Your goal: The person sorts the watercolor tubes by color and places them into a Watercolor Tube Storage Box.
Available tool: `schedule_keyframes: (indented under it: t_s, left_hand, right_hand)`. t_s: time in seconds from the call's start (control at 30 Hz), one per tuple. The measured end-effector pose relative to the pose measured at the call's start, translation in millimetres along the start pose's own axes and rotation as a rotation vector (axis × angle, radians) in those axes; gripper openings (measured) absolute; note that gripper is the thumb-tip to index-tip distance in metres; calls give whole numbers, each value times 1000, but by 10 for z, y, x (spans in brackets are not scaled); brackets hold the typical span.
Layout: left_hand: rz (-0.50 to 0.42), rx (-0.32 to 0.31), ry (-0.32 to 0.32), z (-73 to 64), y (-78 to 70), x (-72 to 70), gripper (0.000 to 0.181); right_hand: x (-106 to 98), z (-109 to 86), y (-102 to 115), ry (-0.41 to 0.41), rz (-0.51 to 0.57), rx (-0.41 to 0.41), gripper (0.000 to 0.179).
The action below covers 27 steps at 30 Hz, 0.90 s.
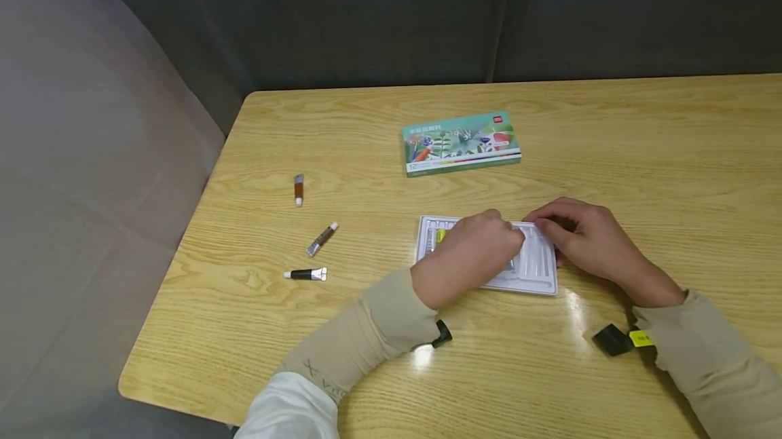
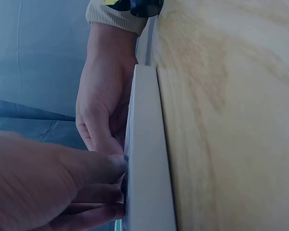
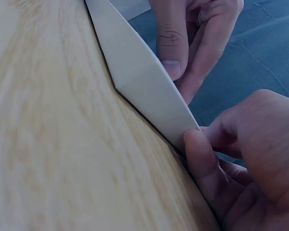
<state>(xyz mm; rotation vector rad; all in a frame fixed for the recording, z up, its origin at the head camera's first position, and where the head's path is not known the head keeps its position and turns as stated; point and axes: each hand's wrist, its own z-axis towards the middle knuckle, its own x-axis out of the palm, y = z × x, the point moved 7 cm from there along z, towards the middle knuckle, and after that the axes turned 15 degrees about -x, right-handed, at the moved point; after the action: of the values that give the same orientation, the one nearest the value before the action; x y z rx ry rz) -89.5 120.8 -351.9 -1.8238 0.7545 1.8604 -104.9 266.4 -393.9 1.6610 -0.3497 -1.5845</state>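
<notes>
The right hand (image 1: pixel 589 239) pinches the white tray (image 1: pixel 537 283) by its edge; what the left hand (image 1: pixel 470 256) grasps, I cannot tell; table (image 1: pixel 660 167) spreads rightward.

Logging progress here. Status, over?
Left hand over white tray, grip unclear. Right hand holding tray's far right corner. Brown tube, greyish tube, black tube loose left of it; no obstruction seen.

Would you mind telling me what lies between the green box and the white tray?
In the head view, only bare table separates the green box from the white tray.
</notes>
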Motion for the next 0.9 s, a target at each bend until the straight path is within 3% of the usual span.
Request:
schedule_keyframes:
  t_s: [0.13, 0.43, 0.9]
  left_hand:
    - [48, 16, -28, -37, -23, -14, 33]
    - [50, 44, -44, -59, -17, -26, 33]
    - [-9, 24, -1, -36, 19, -18, 29]
  right_hand:
    - [-5, 2, -3, 2, -11, -2, 24]
    - [-2, 3, -2, 8, -18, 3, 25]
    - [-5, 2, -1, 5, -22, 7, 24]
